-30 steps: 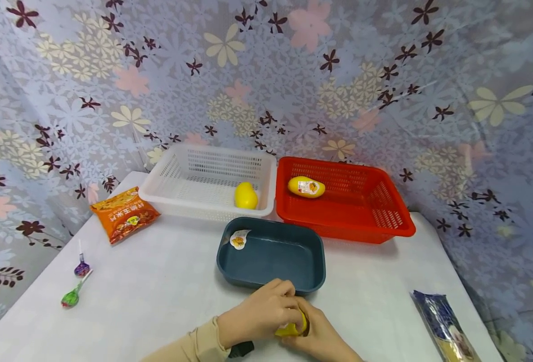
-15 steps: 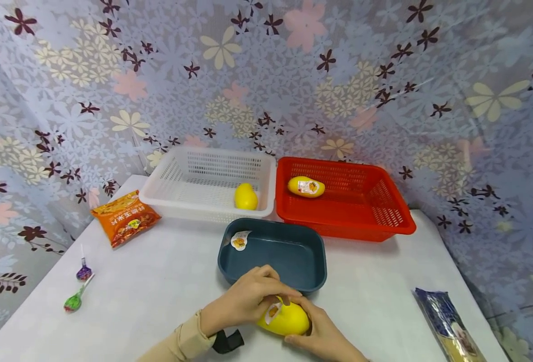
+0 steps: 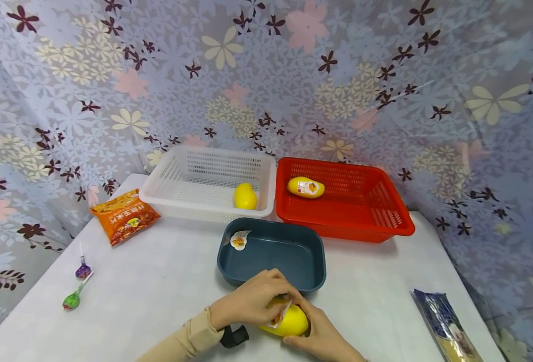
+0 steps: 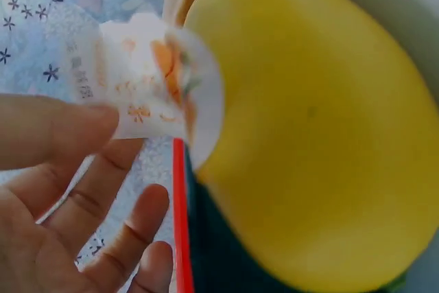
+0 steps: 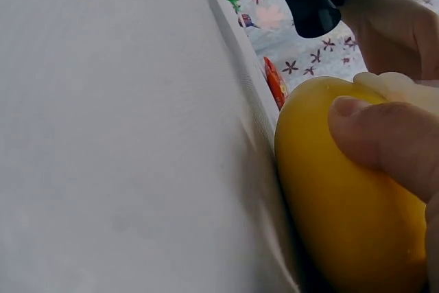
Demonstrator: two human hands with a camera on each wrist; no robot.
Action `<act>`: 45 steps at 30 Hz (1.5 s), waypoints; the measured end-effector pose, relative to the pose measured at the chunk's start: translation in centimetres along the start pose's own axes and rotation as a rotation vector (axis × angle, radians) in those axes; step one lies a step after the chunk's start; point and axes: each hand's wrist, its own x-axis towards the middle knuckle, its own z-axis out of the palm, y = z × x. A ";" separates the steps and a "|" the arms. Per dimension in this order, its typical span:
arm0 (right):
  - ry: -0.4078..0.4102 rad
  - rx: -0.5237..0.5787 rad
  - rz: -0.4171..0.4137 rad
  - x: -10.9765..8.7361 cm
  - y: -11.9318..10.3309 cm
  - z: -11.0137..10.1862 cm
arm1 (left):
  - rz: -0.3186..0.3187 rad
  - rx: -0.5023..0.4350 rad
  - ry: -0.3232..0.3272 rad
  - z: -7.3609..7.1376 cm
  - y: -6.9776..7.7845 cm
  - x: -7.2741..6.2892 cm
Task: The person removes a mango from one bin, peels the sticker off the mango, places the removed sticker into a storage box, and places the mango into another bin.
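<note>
A label (image 4: 134, 53) is pinched between thumb and fingers of the left hand (image 3: 258, 300), its other end stuck to a yellow fruit (image 3: 294, 322), which is held by the right hand (image 3: 319, 333). Just beyond both hands, a dark tray (image 3: 275, 256) is set on the tabletop (image 3: 157, 291); farther off, a red basket (image 3: 349, 208) is seen.

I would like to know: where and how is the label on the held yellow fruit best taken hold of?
Probably by the loose flap of the label, pinched flat by the left hand from the left: that thin flap stands off the yellow fruit, while its other edge clings to the skin. The right hand grips the fruit's right end.
</note>
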 end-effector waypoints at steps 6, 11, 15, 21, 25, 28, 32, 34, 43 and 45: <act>-0.019 -0.002 0.028 0.1 0.0 -0.1 | -0.022 -0.009 0.022 -0.6 0.1 0.0; -0.012 -0.004 0.025 0.3 -0.1 -0.4 | 0.079 -0.205 0.283 -3.2 0.7 -0.3; -0.003 -0.050 0.047 0.3 -0.2 -0.5 | 0.122 -0.270 0.611 -6.3 0.6 -0.4; -0.022 -0.039 0.062 0.2 -0.4 -0.2 | -0.200 -0.186 0.600 -6.2 -2.1 0.6; -0.041 -0.031 0.078 0.2 -0.4 -0.2 | -0.316 -0.130 0.493 -5.3 -3.8 1.3; -0.055 -0.014 0.108 0.3 -0.5 -0.4 | -0.331 -0.102 0.418 -5.0 -4.8 1.7; -0.054 -0.021 0.091 0.4 -0.4 -0.5 | -0.358 -0.117 0.307 -5.0 -5.6 2.3; -0.052 -0.027 0.070 0.4 -0.4 -0.4 | -0.375 -0.117 0.252 -4.9 -5.9 2.6; -0.044 -0.058 0.021 0.5 -0.4 0.0 | -0.486 -0.147 0.167 -4.2 -6.7 3.5; -0.051 -0.055 0.033 0.5 -0.5 -0.1 | -0.509 -0.138 0.161 -4.2 -7.0 3.4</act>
